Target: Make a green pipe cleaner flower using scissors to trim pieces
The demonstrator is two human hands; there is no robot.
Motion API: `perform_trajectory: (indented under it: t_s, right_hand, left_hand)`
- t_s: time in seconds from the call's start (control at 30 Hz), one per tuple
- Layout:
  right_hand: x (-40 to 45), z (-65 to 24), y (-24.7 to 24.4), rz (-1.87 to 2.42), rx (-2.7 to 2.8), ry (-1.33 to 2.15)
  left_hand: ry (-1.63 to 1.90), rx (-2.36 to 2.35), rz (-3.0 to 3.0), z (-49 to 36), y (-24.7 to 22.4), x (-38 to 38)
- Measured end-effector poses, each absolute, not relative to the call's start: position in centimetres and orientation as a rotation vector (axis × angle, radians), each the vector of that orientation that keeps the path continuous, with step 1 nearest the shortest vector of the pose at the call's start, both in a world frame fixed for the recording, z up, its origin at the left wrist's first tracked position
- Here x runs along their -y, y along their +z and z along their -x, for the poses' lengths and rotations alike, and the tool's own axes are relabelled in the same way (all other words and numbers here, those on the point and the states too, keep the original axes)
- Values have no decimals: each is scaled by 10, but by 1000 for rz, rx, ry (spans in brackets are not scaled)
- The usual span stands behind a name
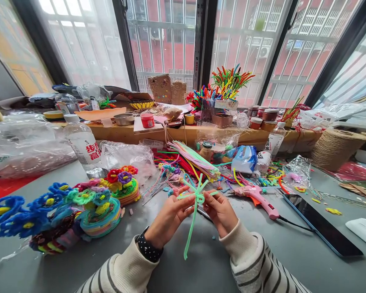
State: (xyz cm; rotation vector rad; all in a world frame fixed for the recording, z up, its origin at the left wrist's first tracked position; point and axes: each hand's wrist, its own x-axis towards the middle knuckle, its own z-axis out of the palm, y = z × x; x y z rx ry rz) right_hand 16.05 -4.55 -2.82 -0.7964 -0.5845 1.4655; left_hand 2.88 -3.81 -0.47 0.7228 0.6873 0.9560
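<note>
Between my hands is a bundle of light green pipe cleaners (pixel 196 211), crossed at the middle with a small loop near the centre. One long end hangs down toward me and other ends spread out above and to the sides. My left hand (pixel 171 213) pinches the bundle on its left side. My right hand (pixel 222 209) is closed on the loop at its right. Both hands are raised over the grey table (pixel 198 272). Beyond them lies a pile of pastel pipe cleaners (pixel 195 160).
Pipe-cleaner flower pots (pixel 100 211) stand at the left, with blue flowers (pixel 27 217) beside them. On the right lie a pink glue gun (pixel 259 199) with its cord and a black phone (pixel 321 224). A water bottle (pixel 83 144) stands behind the flowers. Twine (pixel 338 148) sits far right.
</note>
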Motion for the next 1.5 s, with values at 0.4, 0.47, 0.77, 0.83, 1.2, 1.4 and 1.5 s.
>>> perform_trajectory:
  t_s: [0.4, 0.47, 0.77, 0.83, 1.2, 1.4, 1.5]
  right_hand:
    - [47, -158, -29, 746, 632, 1501]
    - [47, -158, -28, 734, 586, 1501]
    - [46, -161, -30, 752, 629, 1433]
    - [45, -161, -30, 779, 697, 1345]
    - [52, -175, -23, 1046, 1584, 475]
    - [51, -179, -23, 1048, 1811, 173]
    - [49, -180, -27, 1044, 1900, 29]
  left_hand:
    - [1021, -785, -718, -33, -4, 38]
    - [1008, -779, -725, -32, -6, 38]
    - [956, -793, -755, -32, -8, 39]
    - [946, -785, -752, -33, -8, 40]
    - [976, -762, -744, -31, -11, 38]
    - [1006, -784, -785, -31, -13, 37]
    - [1015, -826, -817, -31, -12, 38]
